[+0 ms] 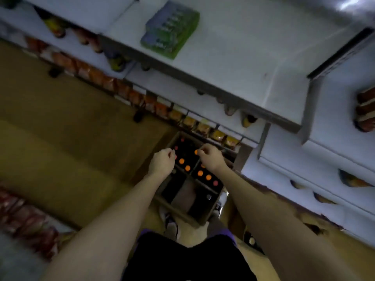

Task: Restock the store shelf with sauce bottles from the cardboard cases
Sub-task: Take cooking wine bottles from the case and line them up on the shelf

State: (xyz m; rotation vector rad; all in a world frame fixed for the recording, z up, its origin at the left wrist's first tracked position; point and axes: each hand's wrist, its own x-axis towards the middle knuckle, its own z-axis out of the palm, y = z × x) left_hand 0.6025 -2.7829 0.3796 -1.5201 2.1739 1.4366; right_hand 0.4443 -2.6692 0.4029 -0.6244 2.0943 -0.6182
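An open cardboard case (178, 211) with dividers stands on the floor against the shelf foot, straight below me. Dark sauce bottles (187, 168) with orange and red caps fill its far compartments; the near compartments look mostly dark. My left hand (162, 161) is at the case's left side, fingers curled by a red cap. My right hand (210, 156) is over the far middle, fingers curled at an orange-capped bottle (195, 152). The view is blurred, so the grips are not sharp.
White store shelves (233, 47) rise at the right and top, with a green wrapped pack (170, 31) on one. Orange and yellow packets (203, 126) hang along the shelf front. The brown floor (71, 138) lies to the left. My shoes show beside the case.
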